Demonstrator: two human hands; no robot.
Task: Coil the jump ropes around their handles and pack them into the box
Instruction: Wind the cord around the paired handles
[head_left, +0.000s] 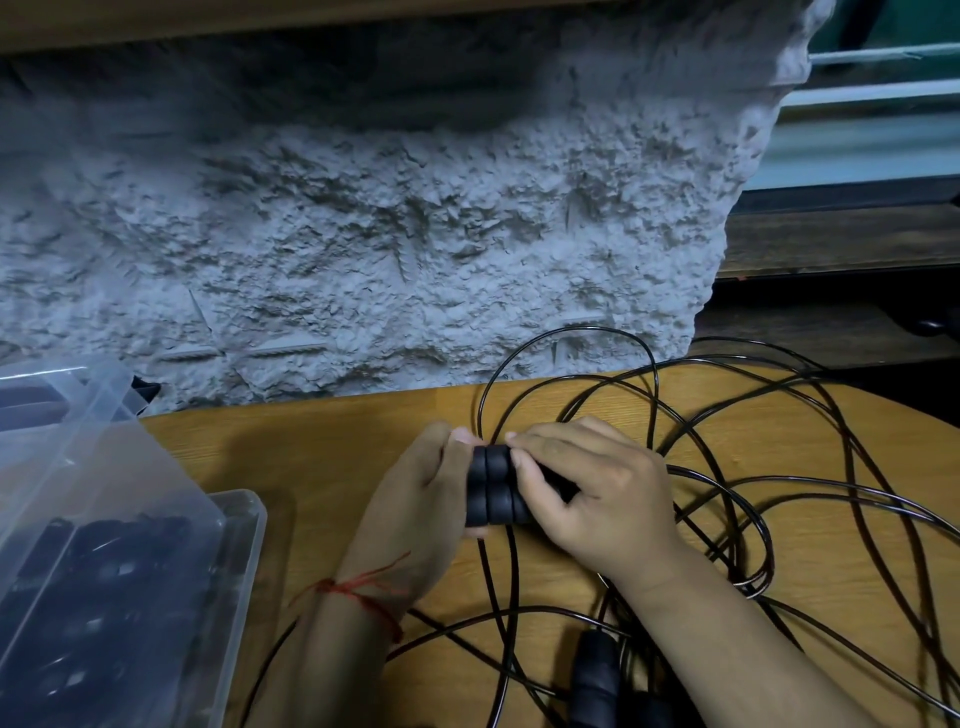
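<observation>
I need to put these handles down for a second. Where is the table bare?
Bare table lies between the box and the left hand gripping the handles, back to the wall. Right of the right hand and along the near edge, loose cords and spare handles crowd it.

Box (240, 497) contents — dark, blurred

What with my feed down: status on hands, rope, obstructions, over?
Left hand, right hand grip paired handles. Rope uncoiled, loops tangled over table. Spare handles amid the tangle. Box open, left.
</observation>
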